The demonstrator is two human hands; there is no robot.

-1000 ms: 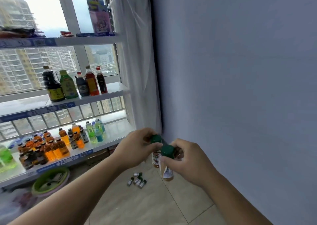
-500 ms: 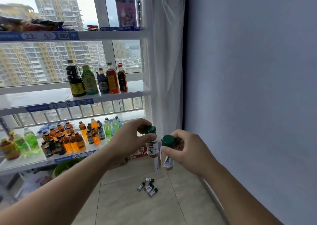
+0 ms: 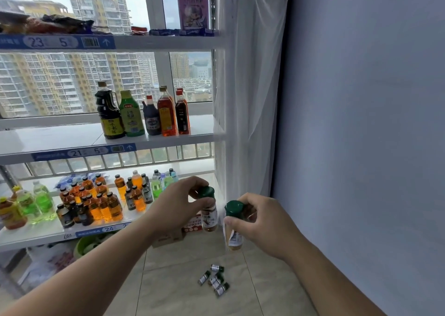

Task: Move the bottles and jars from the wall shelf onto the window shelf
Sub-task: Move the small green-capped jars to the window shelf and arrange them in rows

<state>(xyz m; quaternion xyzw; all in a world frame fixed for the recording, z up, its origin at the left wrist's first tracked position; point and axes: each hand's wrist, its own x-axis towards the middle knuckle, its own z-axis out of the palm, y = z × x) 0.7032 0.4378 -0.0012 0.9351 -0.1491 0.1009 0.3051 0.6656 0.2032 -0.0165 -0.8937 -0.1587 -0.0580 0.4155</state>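
My left hand [image 3: 177,206] grips a small green-capped spice jar [image 3: 209,213] by its cap, holding it upright. My right hand [image 3: 261,218] holds a second green-capped jar [image 3: 233,229] the same way, a little lower and to the right. Both jars hang in the air in front of the right end of the window shelf [image 3: 168,141], level with its lower board. The middle board carries several tall sauce and oil bottles [image 3: 142,114]. The wall shelf is out of view.
The lower board [image 3: 33,237] is packed with small orange, green and dark drink bottles [image 3: 96,202]. Several tiny green-capped bottles [image 3: 215,279] lie on the tiled floor below my hands. A white curtain [image 3: 250,87] and a grey wall [image 3: 361,123] stand to the right.
The view has swung left toward the window shelf, which looks closer. Both hands keep their jars and have drifted slightly apart.
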